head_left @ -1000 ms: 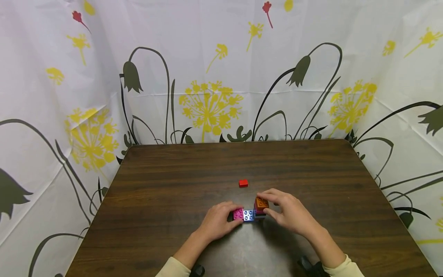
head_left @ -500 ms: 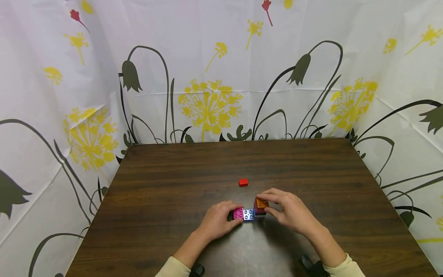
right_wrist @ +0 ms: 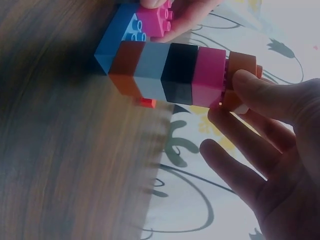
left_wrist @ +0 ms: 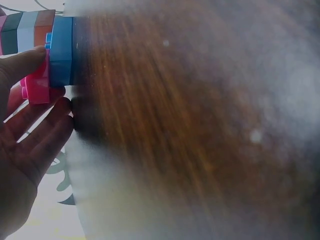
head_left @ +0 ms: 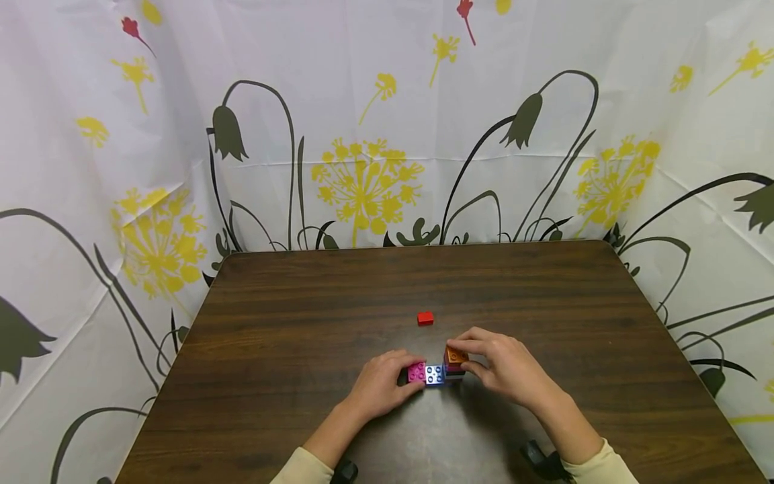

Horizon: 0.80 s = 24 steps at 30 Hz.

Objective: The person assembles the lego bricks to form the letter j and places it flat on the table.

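Note:
My left hand [head_left: 377, 384] pinches a pink toy building brick [head_left: 416, 373] between thumb and fingers. That brick sits on the left end of a longer blue brick [left_wrist: 62, 50], whose bare studs show beside it. At the blue brick's right end stands a tower of stacked bricks: a brown-orange one [right_wrist: 126, 70], a pale blue one [right_wrist: 152, 72], a black one [right_wrist: 179, 74] and a pink one. Topmost is an orange brick [head_left: 456, 355], gripped by my right hand [head_left: 506, 368]. A narrow gap with studs shows beneath it in the right wrist view.
A small red brick [head_left: 425, 318] lies alone on the dark wooden table [head_left: 302, 296], beyond the hands. Behind the table's far edge hangs a white curtain [head_left: 387, 101] printed with flowers.

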Tool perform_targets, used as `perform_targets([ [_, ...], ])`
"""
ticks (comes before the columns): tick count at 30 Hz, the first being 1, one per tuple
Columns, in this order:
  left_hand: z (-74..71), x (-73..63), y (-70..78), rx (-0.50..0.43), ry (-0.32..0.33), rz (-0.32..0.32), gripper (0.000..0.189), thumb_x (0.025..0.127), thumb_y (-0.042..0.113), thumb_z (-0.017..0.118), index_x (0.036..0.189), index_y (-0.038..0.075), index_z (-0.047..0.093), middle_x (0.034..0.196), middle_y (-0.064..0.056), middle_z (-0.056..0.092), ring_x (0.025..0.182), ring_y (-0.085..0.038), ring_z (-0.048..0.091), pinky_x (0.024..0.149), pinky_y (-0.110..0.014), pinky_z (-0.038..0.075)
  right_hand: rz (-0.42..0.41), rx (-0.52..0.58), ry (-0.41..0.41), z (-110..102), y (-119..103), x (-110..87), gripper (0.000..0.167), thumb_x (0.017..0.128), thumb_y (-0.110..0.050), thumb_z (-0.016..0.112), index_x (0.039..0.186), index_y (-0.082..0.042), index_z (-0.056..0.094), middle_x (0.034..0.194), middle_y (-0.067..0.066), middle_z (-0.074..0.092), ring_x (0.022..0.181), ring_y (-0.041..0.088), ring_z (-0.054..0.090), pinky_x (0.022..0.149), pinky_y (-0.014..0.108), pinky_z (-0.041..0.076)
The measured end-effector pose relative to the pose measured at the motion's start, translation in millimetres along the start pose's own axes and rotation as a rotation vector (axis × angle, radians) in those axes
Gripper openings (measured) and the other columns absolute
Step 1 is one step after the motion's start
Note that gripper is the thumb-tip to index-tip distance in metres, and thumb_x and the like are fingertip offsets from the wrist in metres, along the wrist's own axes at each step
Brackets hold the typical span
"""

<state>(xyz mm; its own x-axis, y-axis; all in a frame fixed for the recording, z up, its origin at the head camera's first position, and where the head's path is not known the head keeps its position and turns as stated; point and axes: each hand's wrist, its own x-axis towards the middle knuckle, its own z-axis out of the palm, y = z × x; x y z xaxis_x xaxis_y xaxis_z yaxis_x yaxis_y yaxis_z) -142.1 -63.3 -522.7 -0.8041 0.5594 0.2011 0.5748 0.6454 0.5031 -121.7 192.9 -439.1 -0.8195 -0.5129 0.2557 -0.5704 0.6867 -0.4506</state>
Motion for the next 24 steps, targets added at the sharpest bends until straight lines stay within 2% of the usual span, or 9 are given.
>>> perform_targets([
  [10,-0.3,0.6,0.1,0.0,-0.009,-0.003,0.036,0.085,0.036,0.076,0.117,0.019,0.072,0.103,0.009,0.068,0.096,-0.009,0.062,0.082,-0.034,0.051,-0.034,-0.005,0.006,-1.4,2.3,2.1,0.042,0.079,-0.012,0.083,0.119,-0.017,0.073,0.105,-0.014,0.066,0.08,0.002,0.061,0.062,0.026,0.048],
  [17,-0.3,1.2,-0.3,0.001,-0.018,-0.007,0.037,0.086,0.036,0.076,0.118,0.019,0.072,0.104,0.008,0.068,0.096,-0.009,0.062,0.082,-0.035,0.051,-0.039,0.03,0.009,0.3,6.1,2.7,0.043,0.078,-0.011,0.084,0.119,-0.016,0.073,0.105,-0.014,0.067,0.082,0.009,0.065,0.064,0.026,0.049],
  [24,0.3,1.7,-0.6,-0.01,-0.023,-0.013,0.036,0.086,0.036,0.076,0.118,0.019,0.072,0.102,0.009,0.067,0.093,-0.01,0.062,0.08,-0.034,0.051,-0.03,0.043,0.013,1.2,8.1,3.6,0.043,0.076,-0.01,0.085,0.117,-0.016,0.074,0.102,-0.015,0.067,0.079,0.009,0.064,0.062,0.024,0.048],
])
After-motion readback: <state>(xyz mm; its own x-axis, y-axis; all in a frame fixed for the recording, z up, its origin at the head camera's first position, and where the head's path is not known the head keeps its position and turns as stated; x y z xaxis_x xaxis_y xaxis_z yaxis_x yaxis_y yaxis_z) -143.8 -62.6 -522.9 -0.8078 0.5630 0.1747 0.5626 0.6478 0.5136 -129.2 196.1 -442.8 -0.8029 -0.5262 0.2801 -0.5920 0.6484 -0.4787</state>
